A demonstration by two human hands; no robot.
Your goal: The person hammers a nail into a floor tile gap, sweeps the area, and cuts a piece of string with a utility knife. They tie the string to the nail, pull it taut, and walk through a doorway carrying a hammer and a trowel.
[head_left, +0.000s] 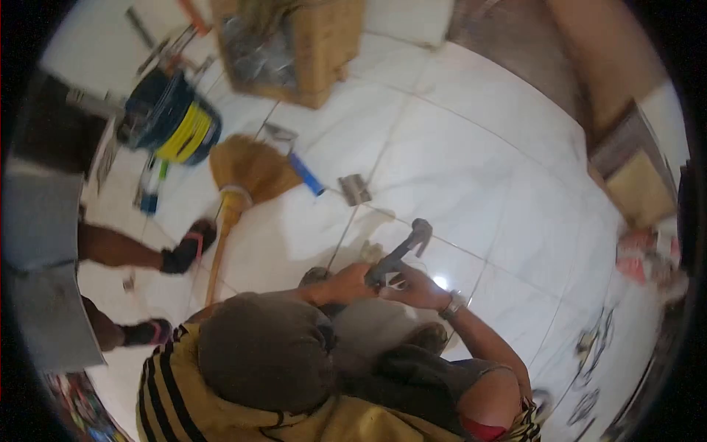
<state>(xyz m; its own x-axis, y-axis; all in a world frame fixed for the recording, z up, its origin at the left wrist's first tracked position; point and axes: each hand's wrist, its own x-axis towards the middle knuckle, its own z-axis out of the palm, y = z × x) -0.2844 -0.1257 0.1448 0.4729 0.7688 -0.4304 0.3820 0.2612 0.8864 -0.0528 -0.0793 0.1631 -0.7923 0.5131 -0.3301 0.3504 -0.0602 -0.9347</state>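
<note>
A dark tool with a hooked, hammer-like head [401, 253] points up and to the right above the floor. Around its lower end, my left hand [350, 283] is closed. My right hand [421, 288], with a watch on the wrist, has its fingers bent against the same lower end; blur hides the exact grip. A small grey-brown metal piece [355, 189] lies on the tiles beyond the tool, with a blue object [306, 174] to its left.
A broom [250, 169] lies at left, near a dark bucket with a yellow label [184, 132]. Another person's legs and sandalled feet [188, 250] are at far left. An open cardboard box [324, 51] stands at the top. Cables [589, 353] lie at lower right.
</note>
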